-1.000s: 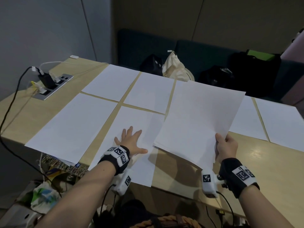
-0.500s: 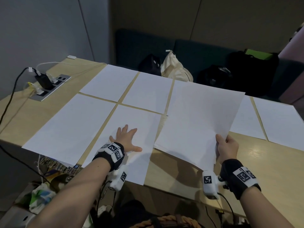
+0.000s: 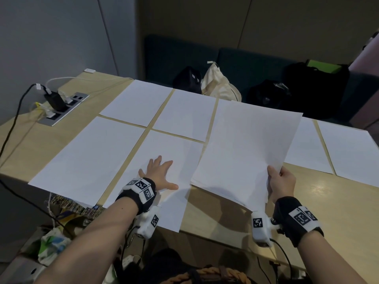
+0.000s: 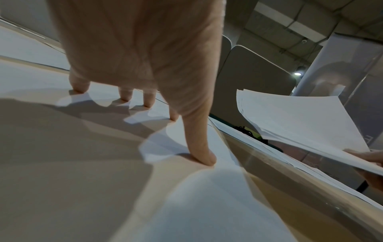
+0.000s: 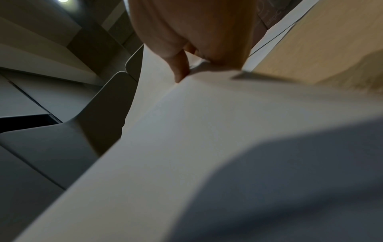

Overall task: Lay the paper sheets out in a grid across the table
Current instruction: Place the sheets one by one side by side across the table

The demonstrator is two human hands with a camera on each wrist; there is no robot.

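Several white paper sheets lie in rows on the wooden table [image 3: 225, 214]. My left hand [image 3: 159, 174] presses flat, fingers spread, on the near middle sheet [image 3: 170, 152], whose near end hangs over the table's front edge. In the left wrist view its fingertips [image 4: 204, 157] touch that sheet [image 4: 207, 204]. My right hand [image 3: 282, 184] grips the near right corner of a stack of sheets [image 3: 246, 148] held above the table right of the pressed sheet. In the right wrist view the thumb [image 5: 180, 68] pinches the stack [image 5: 186, 131].
A power socket panel [image 3: 63, 108] with plugs and cables sits at the table's far left. Two laid sheets [image 3: 348, 148] lie at the right. Dark bags [image 3: 307, 89] and a cream cloth bag [image 3: 219, 85] rest on the bench behind the table.
My left hand has slid a little toward me and to the left with the near middle sheet. The stack in my right hand has hardly moved.
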